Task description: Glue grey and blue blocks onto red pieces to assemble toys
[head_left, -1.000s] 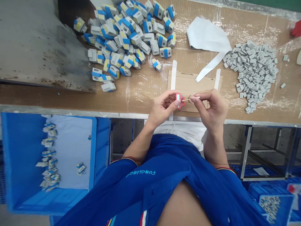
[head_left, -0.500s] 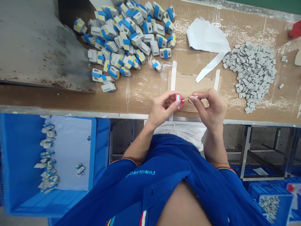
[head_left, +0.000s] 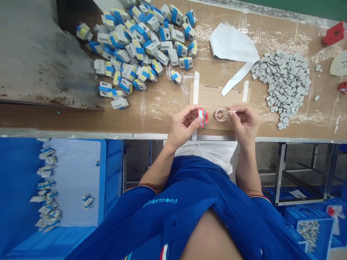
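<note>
Between the thumb and fingers of my left hand (head_left: pixel 184 125) is a small red and grey part (head_left: pixel 202 117) with a pale face. My right hand (head_left: pixel 245 121) pinches a thin stick (head_left: pixel 225 113), whose tip is over a small round clear cup (head_left: pixel 220 115). The cup stands on a cardboard piece (head_left: pixel 208 95) held by strips of white tape, just right of the red part. A white cloth (head_left: pixel 233 43) lies beyond the cardboard.
A heap of grey blocks with blue bands (head_left: pixel 141 39) covers the back left, beside a metal sheet (head_left: pixel 46 54). Small grey pieces (head_left: pixel 284 79) are piled at right, near a red object (head_left: pixel 334 33). Below left is a blue bin (head_left: pixel 101 180).
My right hand has drawn the stick away from the red part, and its tip is now at the cup, which has come into view. The camera view has shifted slightly.
</note>
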The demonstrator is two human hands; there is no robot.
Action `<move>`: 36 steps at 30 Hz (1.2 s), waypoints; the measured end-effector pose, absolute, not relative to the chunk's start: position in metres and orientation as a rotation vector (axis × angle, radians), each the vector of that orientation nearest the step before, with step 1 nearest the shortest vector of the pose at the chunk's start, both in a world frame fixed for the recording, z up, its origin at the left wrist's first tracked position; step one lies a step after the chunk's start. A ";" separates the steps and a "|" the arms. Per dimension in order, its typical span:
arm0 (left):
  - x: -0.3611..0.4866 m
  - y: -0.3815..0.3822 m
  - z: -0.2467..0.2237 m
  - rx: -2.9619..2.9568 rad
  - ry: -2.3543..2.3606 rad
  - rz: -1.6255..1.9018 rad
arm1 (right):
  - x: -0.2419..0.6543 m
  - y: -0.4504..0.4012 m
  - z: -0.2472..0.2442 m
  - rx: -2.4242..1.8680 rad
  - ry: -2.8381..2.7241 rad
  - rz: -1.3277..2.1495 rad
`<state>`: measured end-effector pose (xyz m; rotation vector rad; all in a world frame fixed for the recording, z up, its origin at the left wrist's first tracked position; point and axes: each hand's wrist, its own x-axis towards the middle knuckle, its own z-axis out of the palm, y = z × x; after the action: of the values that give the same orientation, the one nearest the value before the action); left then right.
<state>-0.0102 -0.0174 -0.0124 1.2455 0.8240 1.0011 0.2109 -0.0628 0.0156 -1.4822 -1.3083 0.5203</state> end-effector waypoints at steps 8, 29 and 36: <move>-0.012 -0.016 -0.011 1.268 0.816 1.046 | 0.270 -0.076 0.012 -1.722 -1.307 0.214; -0.008 -0.018 -0.008 1.224 0.861 0.986 | 0.340 -0.067 0.014 -2.085 -1.590 -0.164; -0.008 -0.019 -0.009 1.235 0.840 1.010 | 0.299 -0.084 0.017 -1.925 -1.821 0.020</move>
<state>-0.0084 -0.0186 -0.0089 1.2350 0.8400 1.0104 0.2986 -0.0841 0.0171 -1.9247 -1.8206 0.0199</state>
